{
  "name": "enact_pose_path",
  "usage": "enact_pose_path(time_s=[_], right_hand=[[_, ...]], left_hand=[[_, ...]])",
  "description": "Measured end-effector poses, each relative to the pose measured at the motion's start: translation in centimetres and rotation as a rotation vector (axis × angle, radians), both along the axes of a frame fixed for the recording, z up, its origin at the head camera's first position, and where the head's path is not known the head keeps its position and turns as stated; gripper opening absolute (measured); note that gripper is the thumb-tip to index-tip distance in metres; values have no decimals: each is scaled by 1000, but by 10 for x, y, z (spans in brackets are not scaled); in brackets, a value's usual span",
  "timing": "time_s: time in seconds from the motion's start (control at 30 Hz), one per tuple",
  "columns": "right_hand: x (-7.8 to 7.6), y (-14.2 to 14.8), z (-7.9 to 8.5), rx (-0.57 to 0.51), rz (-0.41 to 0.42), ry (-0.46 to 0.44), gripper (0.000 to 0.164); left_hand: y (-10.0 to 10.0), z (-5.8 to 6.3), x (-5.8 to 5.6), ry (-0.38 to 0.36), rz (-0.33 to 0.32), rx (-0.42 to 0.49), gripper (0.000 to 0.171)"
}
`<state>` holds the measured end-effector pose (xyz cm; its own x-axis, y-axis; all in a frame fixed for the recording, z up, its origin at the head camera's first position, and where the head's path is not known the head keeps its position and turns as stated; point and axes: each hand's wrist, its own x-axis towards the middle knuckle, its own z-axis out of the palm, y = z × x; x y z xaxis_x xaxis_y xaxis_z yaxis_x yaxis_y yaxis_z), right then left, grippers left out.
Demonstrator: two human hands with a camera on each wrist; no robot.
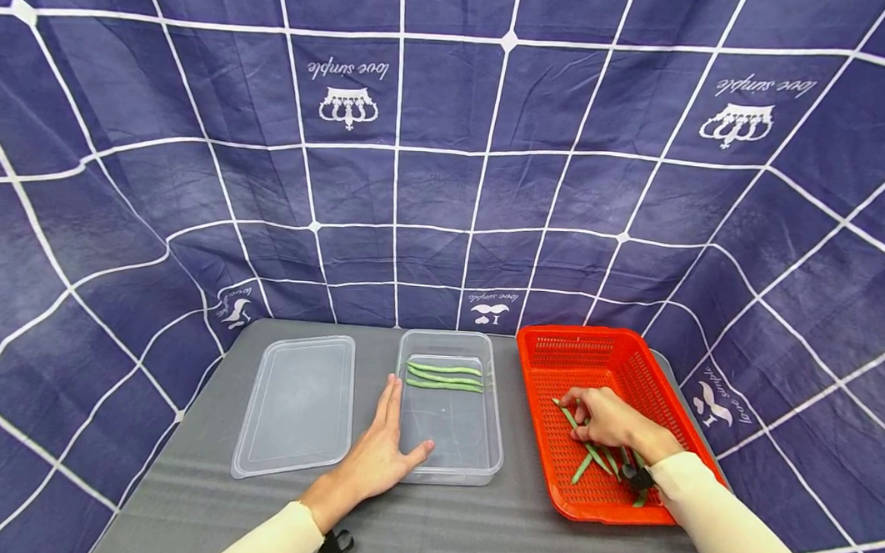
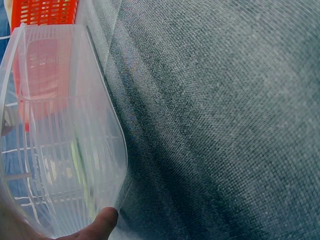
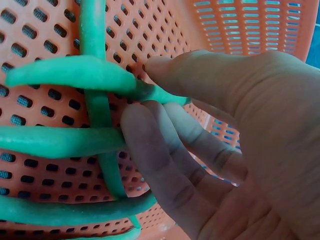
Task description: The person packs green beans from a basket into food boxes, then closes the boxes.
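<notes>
A clear plastic box sits in mid-table with long green beans lying side by side across its far part. Along the box's left side lies my left hand, fingers straight at the rim and thumb spread toward the near wall. In the left wrist view, the thumb is at the box's lower edge. Inside the red basket, my right hand has its thumb and curled fingers around the end of one green bean. Several more beans lie crossed beneath and beside it.
A translucent flat lid lies left of the box on the grey table. Blue cloth with white lines stands as a wall behind and at both sides. The basket's raised walls surround my right hand.
</notes>
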<state>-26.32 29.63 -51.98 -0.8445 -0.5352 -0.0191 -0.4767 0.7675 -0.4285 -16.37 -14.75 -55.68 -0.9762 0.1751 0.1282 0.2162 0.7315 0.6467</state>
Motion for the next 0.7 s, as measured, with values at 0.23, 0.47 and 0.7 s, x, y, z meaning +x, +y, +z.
enact_pose_path(time_s=[0.23, 0.47, 0.7], right_hand=[[2, -2, 2, 20, -8, 10, 49], [2, -2, 3, 15, -17, 5, 51], [4, -2, 4, 21, -2, 44, 51]], left_hand=[[0, 1, 1, 18, -10, 7, 123], [0, 3, 2, 18, -15, 15, 124], [1, 5, 3, 12, -13, 12, 124]])
